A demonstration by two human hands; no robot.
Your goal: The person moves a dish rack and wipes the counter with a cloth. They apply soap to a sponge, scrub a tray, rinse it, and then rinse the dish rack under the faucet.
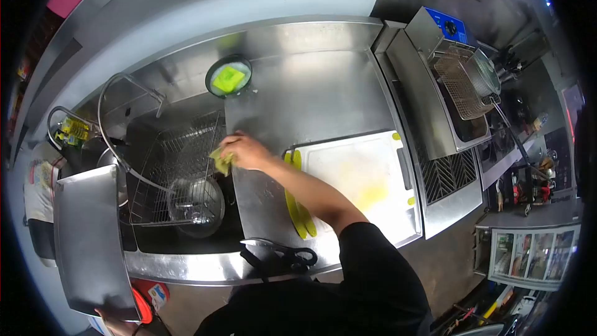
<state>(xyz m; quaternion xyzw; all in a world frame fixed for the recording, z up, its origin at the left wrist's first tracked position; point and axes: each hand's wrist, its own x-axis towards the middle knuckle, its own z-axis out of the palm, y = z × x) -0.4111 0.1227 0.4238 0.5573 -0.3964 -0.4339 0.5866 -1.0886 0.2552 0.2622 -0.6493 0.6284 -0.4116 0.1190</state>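
My right hand (244, 151) is closed round a yellow-green cloth (222, 160) over the steel counter (298, 99), beside the sink's right edge. At the lower left, my left hand (113, 322) holds the bottom edge of a large metal tray (91, 230), which stands left of the sink. A wire rack (180, 143) sits in the sink (146, 236), with a round metal lid or bowl (198, 202) under it. Behind my right hand is a dark bowl (211, 84) with a bright green sponge (228, 79).
A white cutting board (348, 174) with green edges lies right of my right arm. Scissors (303, 257) and a knife (264, 243) lie at the counter's front edge. A fryer with a wire basket (463, 84) stands at the right. A curved faucet hose (102, 118) arches over the sink.
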